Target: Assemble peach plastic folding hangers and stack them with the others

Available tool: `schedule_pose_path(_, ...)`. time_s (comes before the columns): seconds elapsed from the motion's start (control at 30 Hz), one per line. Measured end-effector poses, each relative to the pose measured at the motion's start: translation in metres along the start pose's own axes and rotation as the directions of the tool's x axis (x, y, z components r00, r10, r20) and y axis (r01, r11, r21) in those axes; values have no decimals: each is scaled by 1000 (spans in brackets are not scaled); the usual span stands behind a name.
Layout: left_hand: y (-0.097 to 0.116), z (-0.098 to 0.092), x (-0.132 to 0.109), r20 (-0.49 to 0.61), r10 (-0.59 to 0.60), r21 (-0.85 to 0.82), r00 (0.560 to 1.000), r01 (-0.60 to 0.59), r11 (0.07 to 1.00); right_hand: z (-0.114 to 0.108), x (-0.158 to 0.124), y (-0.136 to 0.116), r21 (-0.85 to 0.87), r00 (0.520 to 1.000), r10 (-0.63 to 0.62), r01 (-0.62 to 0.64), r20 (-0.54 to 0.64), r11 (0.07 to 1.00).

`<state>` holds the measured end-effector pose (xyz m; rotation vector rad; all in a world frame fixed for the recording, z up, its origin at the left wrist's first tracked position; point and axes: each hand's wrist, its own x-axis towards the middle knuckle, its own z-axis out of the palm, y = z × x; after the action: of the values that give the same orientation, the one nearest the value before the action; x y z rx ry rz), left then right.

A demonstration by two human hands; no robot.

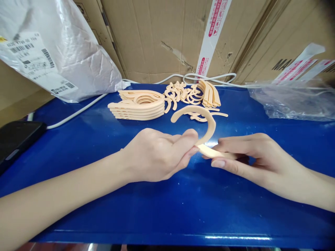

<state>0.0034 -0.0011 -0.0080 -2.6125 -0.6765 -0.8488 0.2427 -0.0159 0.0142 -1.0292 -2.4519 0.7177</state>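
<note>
The work in hand looks like joining a pale curved hook (211, 122) to a slimmer pale arm piece (209, 152), both held above the near-middle of the blue surface (209, 212). The left hand (161, 155) has its grip closed around the place where the two pieces meet, its fingers hiding the joint, so I cannot tell whether they are locked. The right hand (248, 157) pinches the arm piece between thumb and fingers, its grip closed to the thickness of the part. The next move seems to call for steady pressure or a slight turn at that joint, with both grips kept in line. Farther off, a stack of matching pieces (137, 111) sits left of centre, and loose small parts (180, 92) lie to its right. Bare room opens between the hands and the near edge, and also at right, as far as the clear plastic film (282, 101); cardboard boxes (157, 42) wall off the far edge.
</note>
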Motion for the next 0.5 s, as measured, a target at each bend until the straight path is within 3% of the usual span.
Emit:
schedule_pose_path(0.1, 3, -4, 2, 123, -108, -29, 986, 113, 993, 2, 1, 6, -41, 994, -81, 84, 75, 996)
schedule_pose_path(0.2, 6, -7, 5, 355, -291, -172, 888, 368, 914, 6, 2, 15, -115, 993, -105, 111, 56, 987)
schedule_pose_path(0.3, 5, -13, 11, 554, -359, -345, 751, 599, 722, 8, 3, 22, -157, 990, -143, 143, 11, 977)
schedule_pose_path(0.5, 3, -20, 20, 716, -357, -525, 600, 800, 291, 9, 4, 25, -193, 983, -179, 171, -25, 966)
